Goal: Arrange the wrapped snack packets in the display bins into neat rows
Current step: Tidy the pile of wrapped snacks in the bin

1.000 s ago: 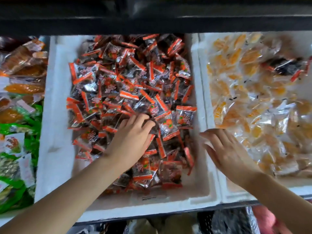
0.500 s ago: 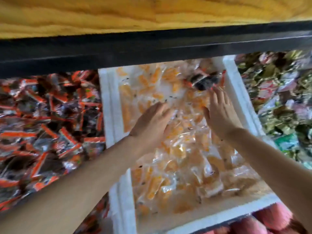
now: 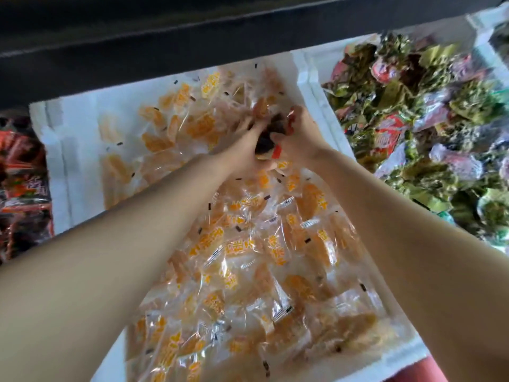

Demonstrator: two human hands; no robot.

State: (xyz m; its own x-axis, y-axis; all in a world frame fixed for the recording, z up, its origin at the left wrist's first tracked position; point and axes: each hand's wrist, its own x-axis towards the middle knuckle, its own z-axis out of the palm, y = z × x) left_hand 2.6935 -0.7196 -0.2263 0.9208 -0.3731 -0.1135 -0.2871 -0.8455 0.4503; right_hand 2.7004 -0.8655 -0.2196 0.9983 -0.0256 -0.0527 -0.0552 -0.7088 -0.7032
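A white foam bin (image 3: pixel 80 161) holds many clear packets of orange snack (image 3: pixel 248 257), lying loose and unaligned. Near its far right corner both my hands meet over a few dark packets with red-orange ends (image 3: pixel 271 139), a different kind from the rest in this bin. My left hand (image 3: pixel 242 144) and my right hand (image 3: pixel 297 133) curl around these dark packets from either side. Part of the dark packets is hidden between my palms.
To the left a bin of dark and red-orange packets (image 3: pixel 22 172) shows only its edge. To the right a bin holds green and red wrapped packets (image 3: pixel 427 114). A dark shelf edge (image 3: pixel 192 37) runs overhead at the back.
The view swung from the red-orange bin to the orange one. Both hands reached to its far right corner and closed around the dark packets lying there.
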